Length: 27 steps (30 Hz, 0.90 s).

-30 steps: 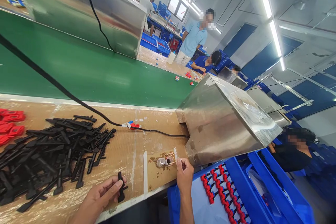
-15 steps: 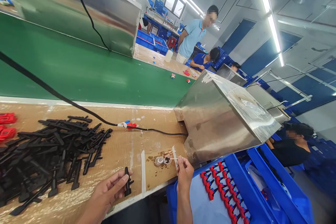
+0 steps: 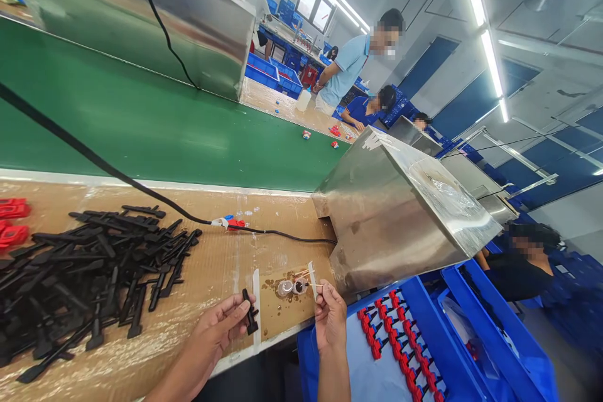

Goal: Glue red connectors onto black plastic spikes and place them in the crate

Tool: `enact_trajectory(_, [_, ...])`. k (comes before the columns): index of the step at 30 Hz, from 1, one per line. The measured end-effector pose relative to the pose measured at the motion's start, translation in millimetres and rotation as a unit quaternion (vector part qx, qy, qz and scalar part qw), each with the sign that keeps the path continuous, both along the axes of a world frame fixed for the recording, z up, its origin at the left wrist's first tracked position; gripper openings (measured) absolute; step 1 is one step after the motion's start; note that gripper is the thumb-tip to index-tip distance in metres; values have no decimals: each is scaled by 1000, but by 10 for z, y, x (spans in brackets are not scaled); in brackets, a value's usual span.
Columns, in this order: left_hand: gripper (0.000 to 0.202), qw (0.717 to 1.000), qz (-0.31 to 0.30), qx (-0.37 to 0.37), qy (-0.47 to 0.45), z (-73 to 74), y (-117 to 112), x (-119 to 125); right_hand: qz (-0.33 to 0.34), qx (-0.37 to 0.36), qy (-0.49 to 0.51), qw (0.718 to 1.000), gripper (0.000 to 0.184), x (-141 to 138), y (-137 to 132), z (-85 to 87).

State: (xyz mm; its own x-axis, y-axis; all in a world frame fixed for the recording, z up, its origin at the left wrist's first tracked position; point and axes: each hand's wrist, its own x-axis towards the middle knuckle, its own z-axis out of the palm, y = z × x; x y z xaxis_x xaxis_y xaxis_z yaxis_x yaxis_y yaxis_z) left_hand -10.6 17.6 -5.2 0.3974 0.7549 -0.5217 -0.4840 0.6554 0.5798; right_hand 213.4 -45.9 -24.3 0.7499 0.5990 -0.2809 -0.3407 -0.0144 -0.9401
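My left hand (image 3: pixel 217 334) pinches a small black plastic piece (image 3: pixel 249 311) above the cardboard-covered bench edge, next to a white strip (image 3: pixel 256 308). My right hand (image 3: pixel 330 320) is closed on a thin stick (image 3: pixel 311 285) whose tip rests at two small round cups (image 3: pixel 292 287) on a stained patch of the bench. A large heap of black plastic pieces (image 3: pixel 89 273) lies to the left of my left hand.
A steel hood (image 3: pixel 400 213) sits right of the cups over the green conveyor belt (image 3: pixel 155 125). A black cable (image 3: pixel 94 163) crosses the bench. Red parts (image 3: pixel 14 220) lie far left. A blue tray (image 3: pixel 372 364) holds rows of red-and-black parts. Other people work behind.
My left hand has carried the black piece to the right, closer to the white strip and my right hand. My right hand stays at the cups with the stick.
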Motion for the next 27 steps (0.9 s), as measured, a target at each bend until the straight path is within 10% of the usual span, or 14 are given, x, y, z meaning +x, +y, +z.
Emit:
enact_trajectory(10, [51,995,-56,-38,-75,-9,2,85,138,39,-107,984,42,-607,-234,604])
enact_trajectory(27, [59,991,-42,-81,-94,203,33,44,242,-29,-277,929,43,-828,-285,709])
